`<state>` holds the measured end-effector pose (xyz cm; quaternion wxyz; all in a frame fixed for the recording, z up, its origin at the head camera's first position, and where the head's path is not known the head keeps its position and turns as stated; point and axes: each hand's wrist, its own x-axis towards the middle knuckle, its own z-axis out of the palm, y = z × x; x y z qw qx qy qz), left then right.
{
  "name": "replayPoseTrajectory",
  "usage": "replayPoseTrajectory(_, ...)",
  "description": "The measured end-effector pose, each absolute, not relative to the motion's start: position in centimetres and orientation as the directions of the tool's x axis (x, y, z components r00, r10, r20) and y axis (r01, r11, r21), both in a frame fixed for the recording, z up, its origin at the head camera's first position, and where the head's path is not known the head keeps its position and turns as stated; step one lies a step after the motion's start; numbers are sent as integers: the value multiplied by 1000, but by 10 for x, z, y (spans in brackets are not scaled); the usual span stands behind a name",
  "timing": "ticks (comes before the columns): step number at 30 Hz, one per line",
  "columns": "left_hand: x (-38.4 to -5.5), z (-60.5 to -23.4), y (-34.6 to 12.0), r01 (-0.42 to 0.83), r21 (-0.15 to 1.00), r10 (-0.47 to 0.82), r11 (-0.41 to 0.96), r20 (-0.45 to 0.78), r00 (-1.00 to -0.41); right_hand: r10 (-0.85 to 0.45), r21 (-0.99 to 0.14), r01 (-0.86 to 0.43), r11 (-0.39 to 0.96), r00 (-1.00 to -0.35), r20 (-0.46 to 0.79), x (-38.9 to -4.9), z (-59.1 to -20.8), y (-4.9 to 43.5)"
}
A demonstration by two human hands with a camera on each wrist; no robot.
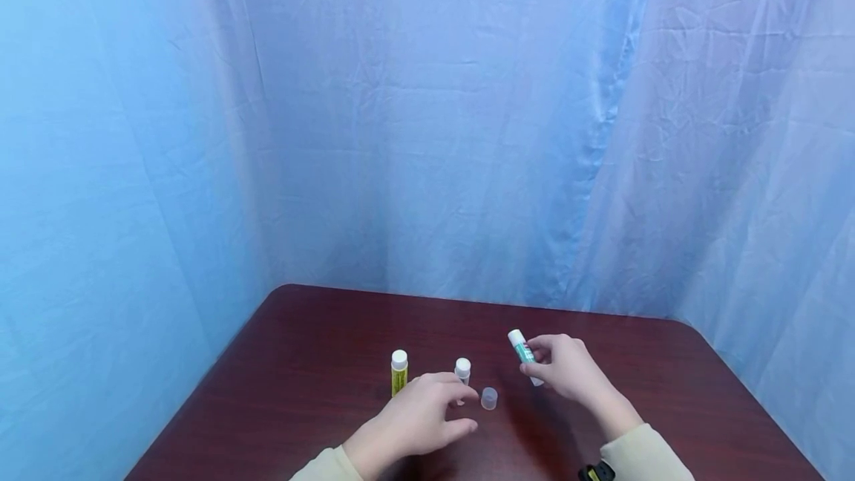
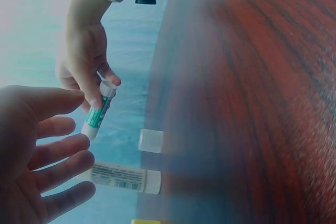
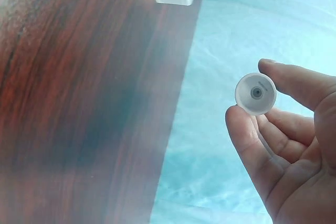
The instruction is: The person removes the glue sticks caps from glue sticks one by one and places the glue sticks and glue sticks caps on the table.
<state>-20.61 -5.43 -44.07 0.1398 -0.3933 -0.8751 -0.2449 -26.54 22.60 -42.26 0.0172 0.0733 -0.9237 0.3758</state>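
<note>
My right hand (image 1: 569, 368) pinches a green-and-white glue stick (image 1: 521, 346) above the table, tilted, with its white top end pointing up and to the left. Its round hollow base (image 3: 255, 94) faces the camera in the right wrist view. A small translucent cap (image 1: 489, 398) stands on the table between the hands. Just left of the cap is an upright white glue stick (image 1: 462, 367), partly hidden by my left hand (image 1: 424, 413); its printed label (image 2: 118, 177) shows in the left wrist view. The left hand hovers with loosely spread fingers, holding nothing.
A yellow glue stick (image 1: 399, 375) with a white top stands left of the white one, its lower part behind the left hand. The dark reddish wood table (image 1: 320, 347) has rounded far corners. Blue cloth (image 1: 427, 132) hangs around its back and sides.
</note>
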Motion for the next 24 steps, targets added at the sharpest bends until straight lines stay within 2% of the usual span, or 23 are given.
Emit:
replayPoseTrajectory(9, -200, -430, -65, 740, 321, 590, 591, 454, -668, -165, -705, -219, 675, -976, 145, -250, -407, 227)
replayPoseTrajectory(14, -199, -427, -72, 754, 320, 579, 573, 493, -649, -197, -674, -278, 684, -961, 195, -241, -401, 227)
replayPoseTrajectory(24, -199, -425, -81, 735, 362, 558, 573, 485, -673, -256, -631, -359, 687, -933, 252, -229, -396, 226)
